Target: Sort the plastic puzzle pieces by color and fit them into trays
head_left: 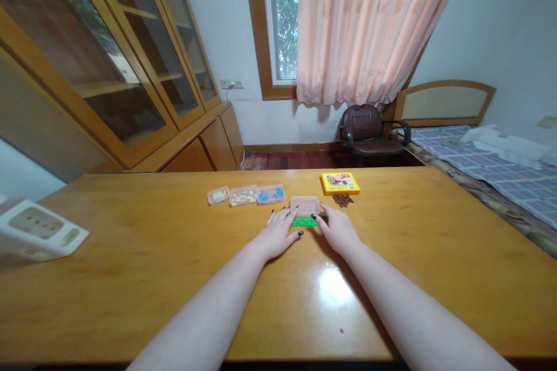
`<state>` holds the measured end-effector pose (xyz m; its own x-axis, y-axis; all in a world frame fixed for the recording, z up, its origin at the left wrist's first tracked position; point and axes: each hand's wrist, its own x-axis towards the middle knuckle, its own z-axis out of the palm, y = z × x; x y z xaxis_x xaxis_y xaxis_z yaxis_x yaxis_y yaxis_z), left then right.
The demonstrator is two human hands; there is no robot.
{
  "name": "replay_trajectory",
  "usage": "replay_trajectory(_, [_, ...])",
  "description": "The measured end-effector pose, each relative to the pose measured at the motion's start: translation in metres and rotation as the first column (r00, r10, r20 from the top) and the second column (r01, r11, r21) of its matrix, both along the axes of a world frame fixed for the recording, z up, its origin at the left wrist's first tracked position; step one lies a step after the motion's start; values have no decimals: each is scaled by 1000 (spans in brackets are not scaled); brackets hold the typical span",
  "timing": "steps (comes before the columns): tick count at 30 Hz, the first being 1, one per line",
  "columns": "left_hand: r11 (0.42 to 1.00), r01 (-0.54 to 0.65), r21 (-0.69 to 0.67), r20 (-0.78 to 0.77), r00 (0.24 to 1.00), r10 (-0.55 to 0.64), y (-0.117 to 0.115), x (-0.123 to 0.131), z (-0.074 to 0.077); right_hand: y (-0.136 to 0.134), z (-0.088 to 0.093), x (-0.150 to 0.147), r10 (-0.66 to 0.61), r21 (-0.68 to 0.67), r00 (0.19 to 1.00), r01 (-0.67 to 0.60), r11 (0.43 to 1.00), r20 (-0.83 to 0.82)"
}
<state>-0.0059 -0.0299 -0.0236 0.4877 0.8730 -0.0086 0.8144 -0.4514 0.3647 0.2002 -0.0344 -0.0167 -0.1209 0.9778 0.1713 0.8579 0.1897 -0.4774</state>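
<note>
A shallow, clear pinkish plastic box (pixel 304 205) sits on the table between my hands, with no pieces visible in it. Small green pieces (pixel 303 222) lie in a heap along its near side. My left hand (pixel 277 236) is open at the box's left end, fingers spread, one fingertip over the edge and the thumb near the green pieces. At the right end, my right hand (pixel 340 229) grips the box's near right corner between thumb and index finger.
Left of the box stand similar boxes with blue pieces (pixel 270 195), cream pieces (pixel 243 196) and a whitish item (pixel 218 195). Brown pieces (pixel 343 201) lie before a yellow box (pixel 340 183). A white device (pixel 39 229) stands at the table's left.
</note>
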Motion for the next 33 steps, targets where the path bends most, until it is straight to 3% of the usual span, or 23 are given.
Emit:
replay_trajectory(8, [992, -69, 106, 14, 998, 67, 2, -8, 12, 4, -1, 7, -42, -22, 976, 38, 999, -213])
replay_trajectory(12, [991, -70, 111, 51, 997, 65, 1, -7, 14, 9, -5, 12, -107, -50, 975, 99, 994, -197])
replay_trajectory(18, [994, -8, 108, 96, 995, -3, -1, -5, 16, 5, -2, 8, -63, -73, 975, 49, 996, -211])
replay_trajectory(23, [988, -37, 147, 102, 994, 22, 0, -6, 17, 6, 3, 11, -146, -77, 985, 139, 987, -87])
replay_trajectory(28, [985, -63, 158, 58, 997, 54, 2, -7, 12, 4, 5, 6, -38, -94, 997, 32, 995, -66])
replay_trajectory(33, [997, -4, 82, -28, 1000, 6, 4, -9, 8, 1, 6, 2, 97, -35, 985, -103, 994, -141])
